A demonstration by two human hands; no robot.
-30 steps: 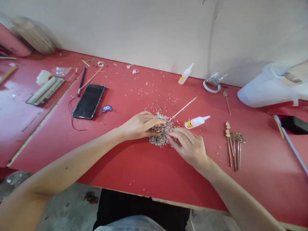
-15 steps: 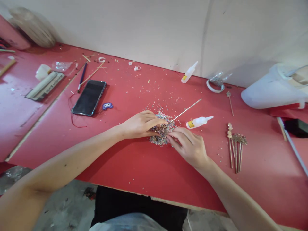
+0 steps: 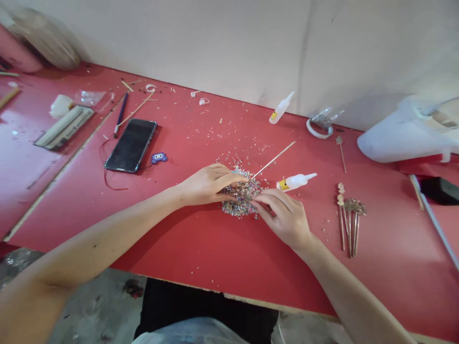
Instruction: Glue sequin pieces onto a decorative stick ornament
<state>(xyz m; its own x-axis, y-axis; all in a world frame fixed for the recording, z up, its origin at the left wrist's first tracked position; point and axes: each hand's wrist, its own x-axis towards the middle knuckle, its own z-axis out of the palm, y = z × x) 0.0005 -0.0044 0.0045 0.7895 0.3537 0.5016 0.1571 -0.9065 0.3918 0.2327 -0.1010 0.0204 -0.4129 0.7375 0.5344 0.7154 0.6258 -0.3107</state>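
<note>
Stick (image 3: 273,160) shifted slightly left; open tabletop (image 3: 201,239) between glittery pile (image 3: 235,209), near edge (image 3: 258,301).

A red counter (image 3: 201,239) is spread beneath the fingers (image 3: 275,200). Beyond them, a pale wall (image 3: 215,43) is seen; on their near side, grey floor (image 3: 96,310).

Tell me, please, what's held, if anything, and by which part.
The left hand seems to hold a thin rod by its lower end; the right hand's hold cannot be told.
</note>
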